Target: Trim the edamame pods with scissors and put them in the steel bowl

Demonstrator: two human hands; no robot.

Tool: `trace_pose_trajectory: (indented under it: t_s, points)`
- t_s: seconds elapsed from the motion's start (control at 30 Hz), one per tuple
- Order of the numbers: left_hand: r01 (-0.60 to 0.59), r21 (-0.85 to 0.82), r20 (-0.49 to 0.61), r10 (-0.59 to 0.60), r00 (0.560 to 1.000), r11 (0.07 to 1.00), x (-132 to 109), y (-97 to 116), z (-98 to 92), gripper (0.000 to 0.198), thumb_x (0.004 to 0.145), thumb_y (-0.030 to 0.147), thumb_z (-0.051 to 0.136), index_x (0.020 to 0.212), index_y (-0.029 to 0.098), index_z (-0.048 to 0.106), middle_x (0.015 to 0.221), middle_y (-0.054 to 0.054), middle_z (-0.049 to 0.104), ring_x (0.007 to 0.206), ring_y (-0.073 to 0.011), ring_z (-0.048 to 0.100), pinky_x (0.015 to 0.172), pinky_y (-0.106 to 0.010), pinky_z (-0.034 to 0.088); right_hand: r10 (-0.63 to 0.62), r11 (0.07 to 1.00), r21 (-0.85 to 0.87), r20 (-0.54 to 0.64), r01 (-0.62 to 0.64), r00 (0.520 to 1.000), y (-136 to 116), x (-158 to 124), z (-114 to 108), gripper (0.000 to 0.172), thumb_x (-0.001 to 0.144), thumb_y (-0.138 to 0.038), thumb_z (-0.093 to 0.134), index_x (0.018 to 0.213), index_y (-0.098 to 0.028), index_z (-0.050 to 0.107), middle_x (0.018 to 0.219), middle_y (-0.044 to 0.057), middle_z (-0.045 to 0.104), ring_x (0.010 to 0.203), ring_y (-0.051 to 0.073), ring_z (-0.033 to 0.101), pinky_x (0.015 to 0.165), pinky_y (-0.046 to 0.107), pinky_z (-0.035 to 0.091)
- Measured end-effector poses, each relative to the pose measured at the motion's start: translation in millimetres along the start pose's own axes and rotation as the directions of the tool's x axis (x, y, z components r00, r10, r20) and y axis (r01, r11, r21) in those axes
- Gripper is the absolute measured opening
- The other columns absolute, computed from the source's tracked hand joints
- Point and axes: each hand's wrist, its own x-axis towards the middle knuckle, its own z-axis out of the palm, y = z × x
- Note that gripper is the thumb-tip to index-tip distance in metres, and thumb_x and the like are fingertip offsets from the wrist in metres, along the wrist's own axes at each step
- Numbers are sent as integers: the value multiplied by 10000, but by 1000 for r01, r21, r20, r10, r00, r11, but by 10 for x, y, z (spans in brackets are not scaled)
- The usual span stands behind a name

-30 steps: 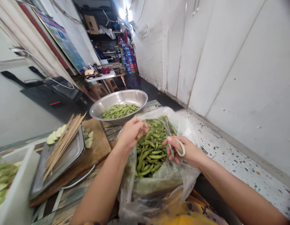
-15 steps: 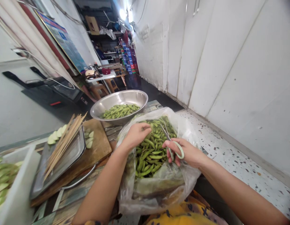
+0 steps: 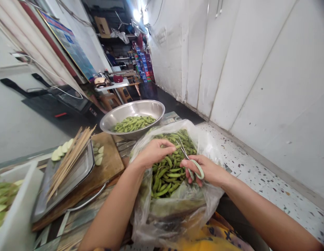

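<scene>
Over an opened clear plastic bag [image 3: 175, 205] full of green soybean pods [image 3: 164, 176], both of my hands are at work. Thumb and fingers of my left hand [image 3: 158, 151] are pinched on a small soybean pod, its tip [image 3: 178, 146] poking out to the right beside the blades. My right hand [image 3: 204, 169] has its fingers through the pale green handles of the scissors [image 3: 188, 158]. The blades point up and away and stand slightly apart. Beyond the bag, a wide steel bowl [image 3: 109, 118] holds more pods.
On the left, a metal tray [image 3: 80, 167] with wooden skewers [image 3: 70, 158] and pale green slices rests on a wooden cutting board [image 3: 113, 153]. A white bin [image 3: 23, 205] of sliced vegetable stands at the near left. A white wall [image 3: 230, 69] runs along the right.
My left hand has shifted right, bringing a pod up to the scissors' blades. The right hand with the scissors has moved slightly left, and the blades look a bit closer together.
</scene>
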Motion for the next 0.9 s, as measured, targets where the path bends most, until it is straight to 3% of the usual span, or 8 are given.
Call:
trace_pose_trajectory:
  t_s: [0.17,0.37,0.47,0.57,0.7,0.9]
  points:
    - [-163,198,-97,185,978,966,-47,91,14,191,691,322,693,787,157,707,768,-23,676,699,-149,569,647,-249,414,13,1000,-4,-14,-13,1000,-2,1,8,458,743,-603,642,747,-158,534,583,-17,554,448,102,540,285,158,351]
    - [-142,270,-91,172,981,952,-63,123,21,202,689,322,676,785,144,682,773,-29,662,740,-168,569,691,-273,409,40,996,-81,-67,-46,997,-38,-23,37,441,734,-565,671,657,-173,485,475,-45,518,321,62,429,269,158,254]
    - [-136,253,-74,159,984,958,-45,99,29,177,665,301,693,756,150,675,744,-13,638,710,-147,548,667,-256,402,60,995,-70,-113,-68,992,-21,-9,34,439,714,-550,698,646,-173,485,455,-51,508,327,64,443,272,152,230]
    - [-103,142,-101,118,988,985,-28,83,48,176,662,291,699,757,154,641,634,21,566,584,-99,486,549,-211,368,44,999,7,-107,-44,993,8,10,16,446,704,-574,697,704,-160,529,494,-40,529,381,84,500,278,150,288]
    - [33,-209,-80,-50,996,977,-15,88,66,198,777,354,597,779,165,538,457,69,441,358,-46,287,366,-173,177,34,992,120,-46,-28,998,18,-1,10,528,723,-644,634,857,-137,572,609,-5,568,503,128,584,308,177,414]
    - [-5,-395,-136,-53,989,919,5,91,121,230,773,312,615,670,151,486,467,23,529,305,-11,243,328,-164,89,17,994,110,1,-17,1000,31,-24,43,493,717,-618,659,752,-149,511,636,8,566,529,126,588,309,163,429]
